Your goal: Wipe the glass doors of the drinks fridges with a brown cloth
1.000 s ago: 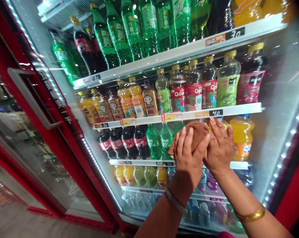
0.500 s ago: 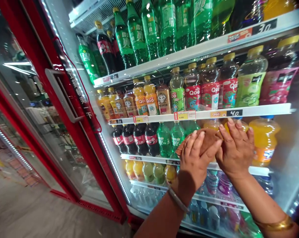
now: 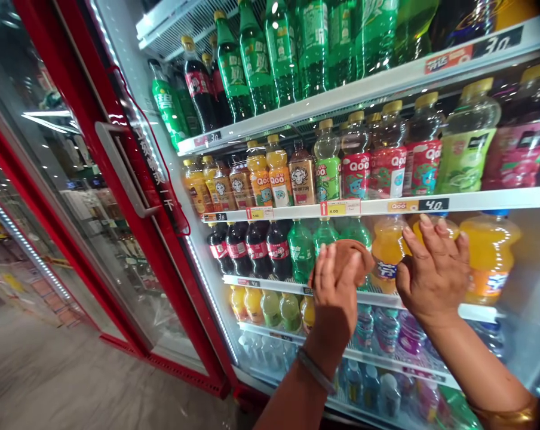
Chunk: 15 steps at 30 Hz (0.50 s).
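Observation:
My left hand (image 3: 335,286) lies over a folded brown cloth (image 3: 357,254), with its fingers pointing up. The cloth shows above and to the right of the fingers, in front of green soda bottles (image 3: 302,251). To the right, my right hand (image 3: 435,269) is raised with the palm facing forward and the fingers extended, holding nothing. It covers part of the orange soda bottles (image 3: 487,254) behind it. Both hands seem to rest on a clear pane before the shelves, though the glass itself hardly shows.
A drinks cooler with white shelves (image 3: 288,209) holds rows of bottles. Its red door frame (image 3: 162,257) and a long metal handle (image 3: 124,170) stand at left. Another glass-fronted cabinet and the grey floor (image 3: 73,370) lie farther left.
My left hand has moved left and slightly down with the cloth, away from my right hand. A gap has opened between the hands. The view has shifted a little.

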Available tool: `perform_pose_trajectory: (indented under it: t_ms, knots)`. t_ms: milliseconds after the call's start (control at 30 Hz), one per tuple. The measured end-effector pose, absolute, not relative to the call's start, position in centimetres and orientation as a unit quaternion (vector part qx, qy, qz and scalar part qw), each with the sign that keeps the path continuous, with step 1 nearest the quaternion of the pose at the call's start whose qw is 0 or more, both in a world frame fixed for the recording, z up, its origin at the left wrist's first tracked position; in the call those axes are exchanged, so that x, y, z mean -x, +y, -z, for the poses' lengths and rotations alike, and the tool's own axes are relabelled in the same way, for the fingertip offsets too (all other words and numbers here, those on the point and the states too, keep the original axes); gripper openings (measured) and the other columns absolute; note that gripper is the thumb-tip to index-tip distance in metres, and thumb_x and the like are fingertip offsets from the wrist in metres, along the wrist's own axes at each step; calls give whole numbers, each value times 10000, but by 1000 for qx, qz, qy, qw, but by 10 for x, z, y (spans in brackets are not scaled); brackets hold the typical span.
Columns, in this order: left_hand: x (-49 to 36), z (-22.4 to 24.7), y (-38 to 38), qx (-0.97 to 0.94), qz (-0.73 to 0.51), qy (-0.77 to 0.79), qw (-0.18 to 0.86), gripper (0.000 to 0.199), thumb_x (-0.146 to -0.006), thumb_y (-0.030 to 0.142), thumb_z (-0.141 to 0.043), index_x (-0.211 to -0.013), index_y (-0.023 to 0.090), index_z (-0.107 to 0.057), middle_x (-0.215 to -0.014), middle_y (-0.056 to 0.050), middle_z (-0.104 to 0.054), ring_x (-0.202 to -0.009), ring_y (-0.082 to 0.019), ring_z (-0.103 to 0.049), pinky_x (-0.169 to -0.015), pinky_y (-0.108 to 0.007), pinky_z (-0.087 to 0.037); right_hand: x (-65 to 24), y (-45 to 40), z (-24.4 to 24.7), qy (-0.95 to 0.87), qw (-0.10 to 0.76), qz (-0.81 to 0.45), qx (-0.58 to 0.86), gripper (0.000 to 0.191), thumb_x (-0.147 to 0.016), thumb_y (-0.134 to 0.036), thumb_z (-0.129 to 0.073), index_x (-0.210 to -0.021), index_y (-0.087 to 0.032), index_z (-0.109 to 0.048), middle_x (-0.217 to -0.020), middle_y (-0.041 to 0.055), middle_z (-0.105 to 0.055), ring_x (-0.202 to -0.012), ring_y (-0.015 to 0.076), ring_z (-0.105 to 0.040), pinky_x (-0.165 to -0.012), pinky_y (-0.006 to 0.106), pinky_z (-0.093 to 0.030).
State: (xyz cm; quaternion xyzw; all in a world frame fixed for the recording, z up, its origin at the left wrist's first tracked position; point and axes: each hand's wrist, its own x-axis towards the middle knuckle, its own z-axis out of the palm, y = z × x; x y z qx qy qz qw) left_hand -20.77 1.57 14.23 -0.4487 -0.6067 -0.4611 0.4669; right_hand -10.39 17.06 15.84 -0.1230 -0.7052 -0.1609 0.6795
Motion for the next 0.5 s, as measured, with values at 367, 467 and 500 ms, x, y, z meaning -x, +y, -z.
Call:
perform_pose_trajectory:
  t_ms: [367,467,500]
  knots:
    - [221,-156,12,457,438,-597,493,825,-906,38,-573,-1613,357,-292,-1696,-67,-313,-1552,-293,-332,-1250,-492,-392,103,160,-160,-719,670,119,143,778,-874,-191,-613,-1598,-311,-354,-1632,76,-408,-1505,346,-409,-1277,587,-267]
    - [231,-160,5,463,446,-592,486,816,-905,36,-575,-1605,361,-310,-1688,-71,-331,-1564,-292,-304,-1259,-499,-370,103,163,-157,-725,664,124,138,747,-883,-192,-602,-1588,-276,-368,-1646,87,-391,-1526,324,-378,-1277,593,-251]
    - [234,-165,4,437,469,-601,478,824,-903,30,-569,-1610,356,-299,-1685,-80,-335,-1564,-286,-305,-1260,-493,-368,103,163,-157,-724,664,124,138,740,-881,-188,-600,-1582,-267,-378,-1645,92,-393,-1530,320,-372,-1276,594,-248]
